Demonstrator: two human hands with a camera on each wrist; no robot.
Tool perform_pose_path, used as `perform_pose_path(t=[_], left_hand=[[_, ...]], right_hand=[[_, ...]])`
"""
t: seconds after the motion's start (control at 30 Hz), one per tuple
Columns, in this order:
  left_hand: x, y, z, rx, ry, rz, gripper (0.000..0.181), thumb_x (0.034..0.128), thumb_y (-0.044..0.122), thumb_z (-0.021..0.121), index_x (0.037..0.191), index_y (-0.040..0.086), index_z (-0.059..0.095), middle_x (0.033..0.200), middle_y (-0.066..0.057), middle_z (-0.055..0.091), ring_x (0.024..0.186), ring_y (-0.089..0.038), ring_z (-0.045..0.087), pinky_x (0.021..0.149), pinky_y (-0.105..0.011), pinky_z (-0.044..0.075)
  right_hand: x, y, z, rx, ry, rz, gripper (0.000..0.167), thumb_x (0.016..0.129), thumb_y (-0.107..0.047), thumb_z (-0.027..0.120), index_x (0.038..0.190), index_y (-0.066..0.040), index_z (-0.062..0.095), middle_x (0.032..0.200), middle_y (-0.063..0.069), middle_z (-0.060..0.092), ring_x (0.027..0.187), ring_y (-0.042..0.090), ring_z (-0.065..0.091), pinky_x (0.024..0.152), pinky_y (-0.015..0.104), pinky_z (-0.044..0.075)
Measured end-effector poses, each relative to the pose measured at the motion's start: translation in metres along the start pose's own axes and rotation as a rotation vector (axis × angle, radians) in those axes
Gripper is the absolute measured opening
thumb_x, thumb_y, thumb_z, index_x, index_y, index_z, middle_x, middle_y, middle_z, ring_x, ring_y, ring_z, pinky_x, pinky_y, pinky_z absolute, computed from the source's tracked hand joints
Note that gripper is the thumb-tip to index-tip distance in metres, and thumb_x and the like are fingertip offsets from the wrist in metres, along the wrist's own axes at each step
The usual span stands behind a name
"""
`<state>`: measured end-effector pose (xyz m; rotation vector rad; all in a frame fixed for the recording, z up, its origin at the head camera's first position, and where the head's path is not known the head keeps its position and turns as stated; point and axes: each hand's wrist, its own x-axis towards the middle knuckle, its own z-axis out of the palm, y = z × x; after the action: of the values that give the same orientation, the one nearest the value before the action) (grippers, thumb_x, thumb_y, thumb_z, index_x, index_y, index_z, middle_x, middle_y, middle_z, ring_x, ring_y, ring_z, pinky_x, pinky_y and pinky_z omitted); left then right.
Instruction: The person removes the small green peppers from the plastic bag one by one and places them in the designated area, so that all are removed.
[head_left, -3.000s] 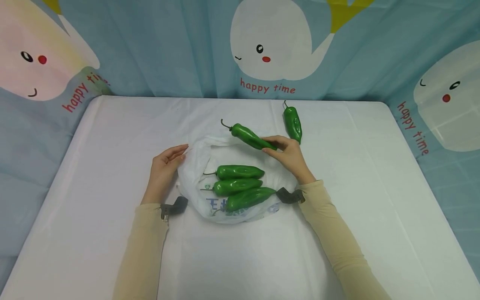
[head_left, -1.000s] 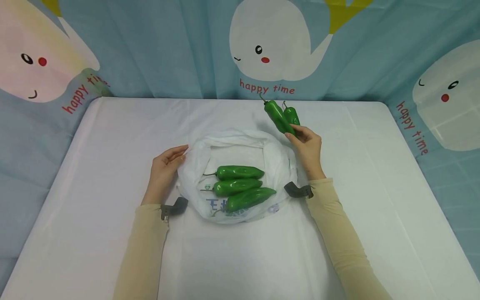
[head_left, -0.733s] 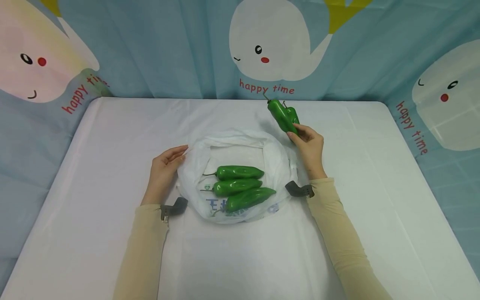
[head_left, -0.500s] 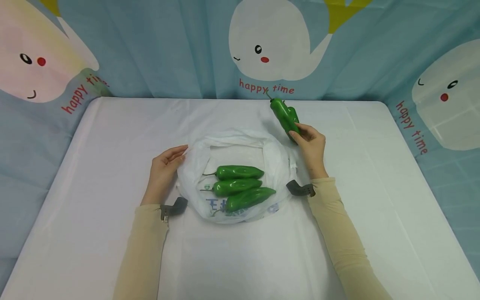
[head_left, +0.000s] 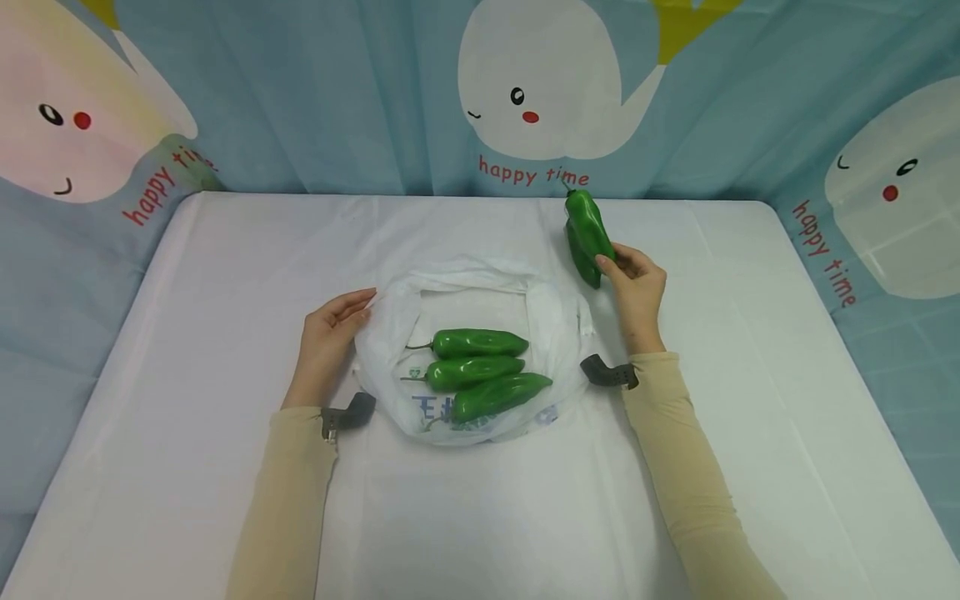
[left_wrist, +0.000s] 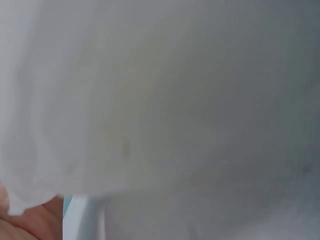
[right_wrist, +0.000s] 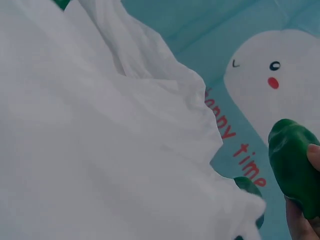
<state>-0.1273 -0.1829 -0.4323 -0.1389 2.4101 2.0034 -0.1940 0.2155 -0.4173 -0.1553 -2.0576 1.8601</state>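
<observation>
In the head view, my right hand (head_left: 639, 287) pinches the lower end of a green chili pepper (head_left: 588, 218), its stem pointing away. A second green pepper (head_left: 582, 265) lies on the table, partly covered by the held one. The held pepper (right_wrist: 294, 165) also shows at the right edge of the right wrist view. A white plastic bag (head_left: 564, 333) lies with its mouth spread wide. Inside rest three green peppers (head_left: 480, 343) side by side, stems to the left. My left hand (head_left: 327, 343) holds the bag's left rim between thumb and fingers; bag plastic (left_wrist: 150, 100) fills most of the left wrist view.
A white cloth covers the table (head_left: 465, 517). A blue curtain (head_left: 337, 100) with printed whales hangs along the back and sides. Dark wrist cameras (head_left: 606, 372) sit beside both sleeves, close to the bag's edges.
My right hand has carried the held pepper from above the bag rightward and away, to over the pepper lying at the back. The left hand and the bag's three peppers have stayed put.
</observation>
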Motion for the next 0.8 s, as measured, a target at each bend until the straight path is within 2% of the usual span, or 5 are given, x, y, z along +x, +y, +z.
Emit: perform_pose_path(t=[0.13,0.27,0.6,0.7,0.8], left_hand=[[0.0,0.0,0.0,-0.004,0.0,-0.002,0.034,0.0949,0.018,0.058,0.127,0.004,0.059,0.12,-0.01,0.062,0.108,-0.008,0.056,0.086,-0.014,0.045],[0.0,0.0,0.0,-0.009,0.0,-0.002,0.034,0.0948,0.017,0.058,0.127,0.004,0.06,0.119,-0.009,0.062,0.108,-0.008,0.056,0.086,-0.014,0.045],[0.0,-0.001,0.0,-0.028,-0.011,0.008,0.035,0.0947,0.018,0.059,0.127,0.003,0.059,0.119,-0.008,0.062,0.109,-0.008,0.056,0.087,-0.014,0.044],[0.0,-0.001,0.0,-0.013,-0.011,0.001,0.036,0.0947,0.019,0.059,0.127,0.004,0.059,0.121,-0.011,0.061,0.11,-0.008,0.056,0.087,-0.014,0.044],[0.0,-0.001,0.0,-0.002,-0.011,0.0,0.036,0.0948,0.019,0.059,0.127,0.004,0.059,0.123,-0.012,0.06,0.111,-0.009,0.056,0.088,-0.014,0.044]], right_hand=[[0.0,-0.002,-0.002,0.015,0.017,0.039,0.033,0.082,-0.014,0.075,0.109,0.001,0.068,0.104,0.009,0.067,0.095,0.017,0.063,0.084,0.024,0.05],[0.001,-0.002,-0.005,0.056,0.043,0.13,0.032,0.083,-0.015,0.074,0.11,0.002,0.067,0.104,0.008,0.066,0.097,0.017,0.061,0.085,0.024,0.049],[0.008,0.003,-0.014,0.327,0.13,0.375,0.025,0.086,-0.009,0.07,0.108,0.001,0.067,0.113,0.008,0.055,0.1,0.015,0.057,0.082,0.02,0.049],[0.01,0.006,-0.017,0.382,0.14,0.401,0.023,0.087,-0.005,0.067,0.108,0.004,0.065,0.117,0.011,0.052,0.105,0.018,0.056,0.085,0.022,0.049],[0.012,0.008,-0.02,0.372,0.149,0.405,0.022,0.088,-0.005,0.066,0.108,0.004,0.063,0.117,0.012,0.051,0.107,0.019,0.056,0.085,0.022,0.049]])
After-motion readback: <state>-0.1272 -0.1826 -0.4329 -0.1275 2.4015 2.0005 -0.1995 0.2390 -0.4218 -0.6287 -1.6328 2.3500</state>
